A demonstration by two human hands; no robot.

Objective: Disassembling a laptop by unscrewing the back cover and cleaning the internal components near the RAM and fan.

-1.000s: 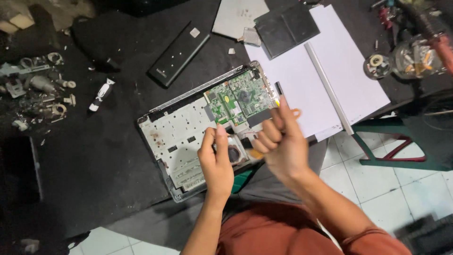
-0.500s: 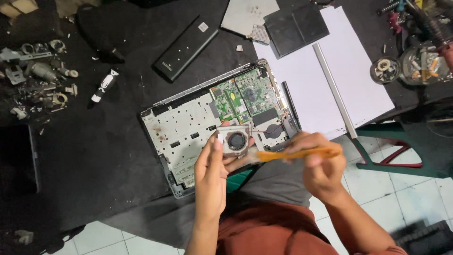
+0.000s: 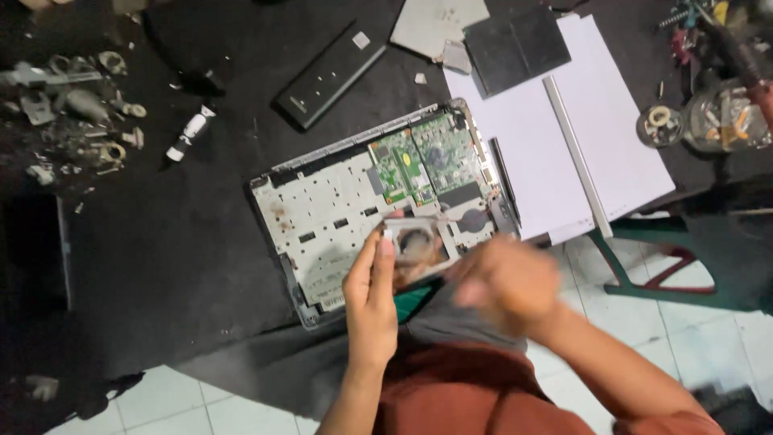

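Head view: our left hand (image 3: pixel 372 300) pinches the small cooling fan (image 3: pixel 419 246) above the opened laptop chassis (image 3: pixel 322 217); our blurred right hand (image 3: pixel 503 283) looks curled, its grip unclear.

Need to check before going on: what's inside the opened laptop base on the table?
In the laptop base, a green circuit board and pale metal plate show. The left hand holds the fan unit over its near edge, hiding that corner.

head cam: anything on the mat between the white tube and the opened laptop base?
In the head view, nothing: the stretch between the white tube and the opened laptop base is bare black mat. The black battery pack lies above that line, not on it.
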